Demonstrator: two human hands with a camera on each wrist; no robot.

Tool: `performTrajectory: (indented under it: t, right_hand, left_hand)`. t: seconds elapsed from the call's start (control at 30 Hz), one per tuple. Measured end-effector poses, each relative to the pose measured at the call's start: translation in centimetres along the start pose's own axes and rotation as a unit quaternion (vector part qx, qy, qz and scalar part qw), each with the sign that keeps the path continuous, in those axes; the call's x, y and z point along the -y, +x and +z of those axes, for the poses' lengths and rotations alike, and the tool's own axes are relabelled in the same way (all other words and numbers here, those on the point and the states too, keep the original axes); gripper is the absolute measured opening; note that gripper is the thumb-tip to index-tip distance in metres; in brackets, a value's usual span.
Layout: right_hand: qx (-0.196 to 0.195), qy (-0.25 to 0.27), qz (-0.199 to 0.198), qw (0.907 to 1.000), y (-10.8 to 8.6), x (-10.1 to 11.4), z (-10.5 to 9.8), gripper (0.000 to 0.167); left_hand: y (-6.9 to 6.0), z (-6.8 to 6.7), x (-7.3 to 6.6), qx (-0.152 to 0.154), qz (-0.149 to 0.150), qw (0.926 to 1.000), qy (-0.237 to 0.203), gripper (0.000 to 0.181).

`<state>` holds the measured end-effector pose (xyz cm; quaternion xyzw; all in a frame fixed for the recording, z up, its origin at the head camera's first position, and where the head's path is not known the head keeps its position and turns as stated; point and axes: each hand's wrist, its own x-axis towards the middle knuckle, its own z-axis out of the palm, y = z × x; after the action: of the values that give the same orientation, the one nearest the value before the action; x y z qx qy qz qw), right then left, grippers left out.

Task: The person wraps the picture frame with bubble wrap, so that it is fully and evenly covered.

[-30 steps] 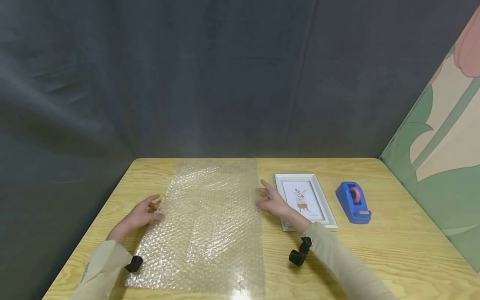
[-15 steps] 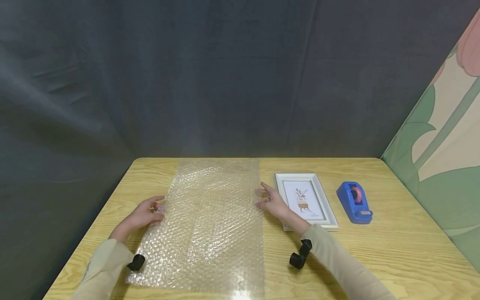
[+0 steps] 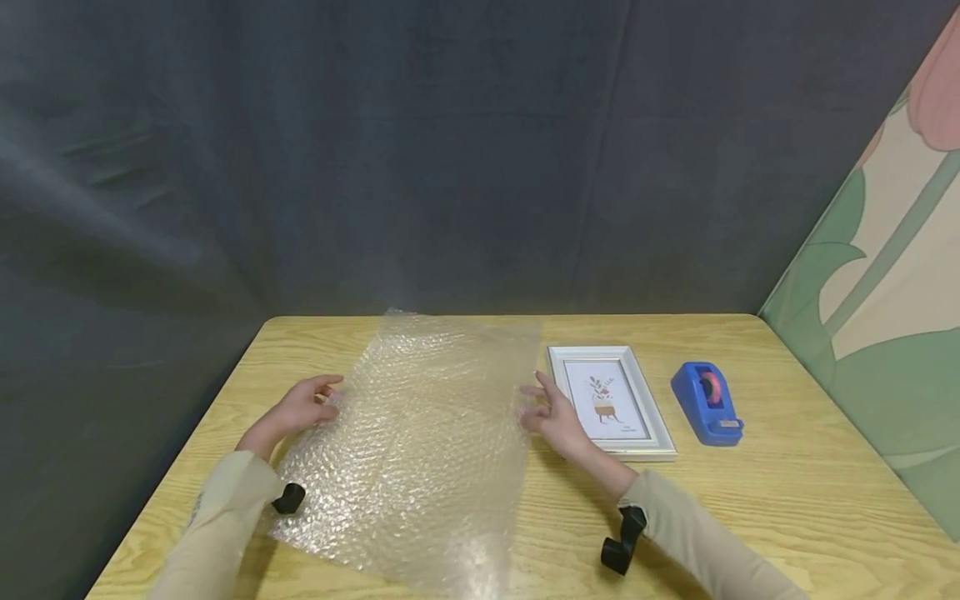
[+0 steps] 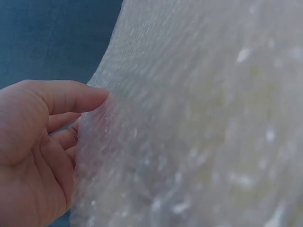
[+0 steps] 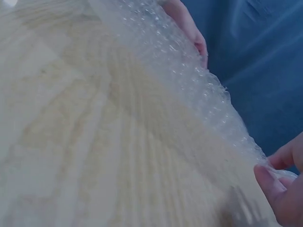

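A clear sheet of bubble wrap (image 3: 420, 442) stretches between my two hands over the wooden table. My left hand (image 3: 303, 406) pinches its left edge; in the left wrist view the thumb lies on the near face of the bubble wrap (image 4: 189, 132) and the other fingers go behind it. On the opposite edge, my right hand (image 3: 557, 423) pinches the sheet between thumb and fingers, as the right wrist view also shows at the margin of the bubble wrap (image 5: 189, 85). The sheet is raised and tilted, its near right corner reaching the bottom of the head view.
Just right of my right hand lies a white picture frame (image 3: 660, 433) with a plant print. A blue tape dispenser (image 3: 705, 412) with pink tape stands farther right. The wooden table (image 3: 810, 467) ends at a dark curtain (image 3: 480, 167) behind and a flower-patterned wall (image 3: 885, 317) at right.
Both hands have moved a little to the right with the bubble wrap, which has lifted and turned. Its far left corner now stands up. The picture frame and tape dispenser stay put.
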<state>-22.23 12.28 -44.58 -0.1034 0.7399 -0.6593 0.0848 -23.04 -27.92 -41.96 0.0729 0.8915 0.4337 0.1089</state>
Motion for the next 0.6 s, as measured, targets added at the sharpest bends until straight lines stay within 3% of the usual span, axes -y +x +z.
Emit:
performTrajectory:
  t: [0.23, 0.47, 0.6]
  right_hand:
    - [-0.001, 0.017, 0.013, 0.9998, -0.2, 0.0, 0.2, 0.082]
    - [-0.019, -0.001, 0.035, 0.9992, 2.4, 0.7, -1.4, 0.081]
    - [-0.030, 0.002, 0.053, 0.9981, 4.0, 0.8, -2.4, 0.080]
  left_hand:
    - [-0.6, -0.2, 0.6, -0.001, -0.012, 0.9999, 0.005, 0.057]
    - [-4.1, -0.2, 1.8, 0.006, -0.021, 0.9992, 0.033, 0.060]
    - [-6.0, -0.1, 2.1, 0.023, -0.026, 0.9994, -0.006, 0.062]
